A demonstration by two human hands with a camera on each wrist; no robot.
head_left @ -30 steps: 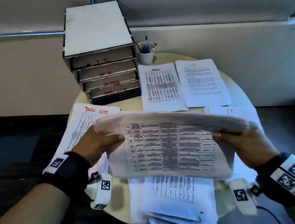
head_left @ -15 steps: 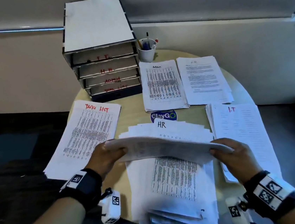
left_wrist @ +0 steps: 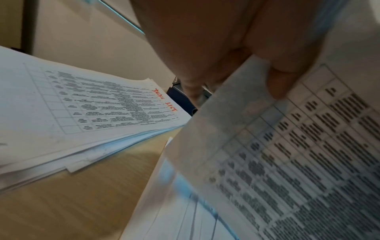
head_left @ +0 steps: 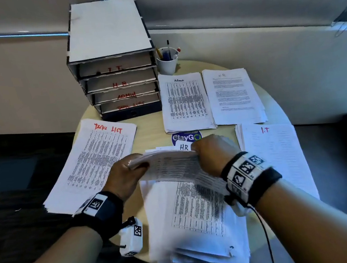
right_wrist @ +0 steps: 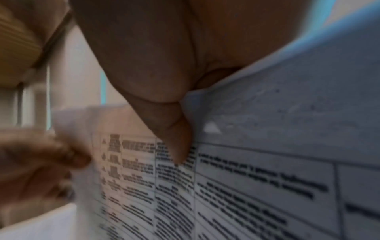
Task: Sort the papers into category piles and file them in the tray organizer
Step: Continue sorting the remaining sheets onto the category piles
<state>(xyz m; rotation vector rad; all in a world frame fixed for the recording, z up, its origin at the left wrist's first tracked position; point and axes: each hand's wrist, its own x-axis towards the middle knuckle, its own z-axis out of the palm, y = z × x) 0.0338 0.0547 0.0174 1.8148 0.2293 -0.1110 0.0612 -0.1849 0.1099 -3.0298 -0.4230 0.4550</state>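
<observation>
Centrally, a printed sheet [head_left: 172, 166] is being held just above the unsorted stack [head_left: 194, 211] on the round table [head_left: 153, 131]. Its left edge is being pinched by the left hand [head_left: 126, 177], thumb on top; its far edge is being gripped by the right hand [head_left: 211, 153], though the wrist view is blurred, so the finger placement is perhaps only approximate. Left of the stack a "Task List" pile [head_left: 91, 162] is lying; beyond it "Admin" [head_left: 184, 102] and "H.R" [head_left: 233, 96] piles; right of it an "I.T" pile [head_left: 275, 158]. Beyond the stack, to its left, the tray organizer [head_left: 116, 73] is standing.
</observation>
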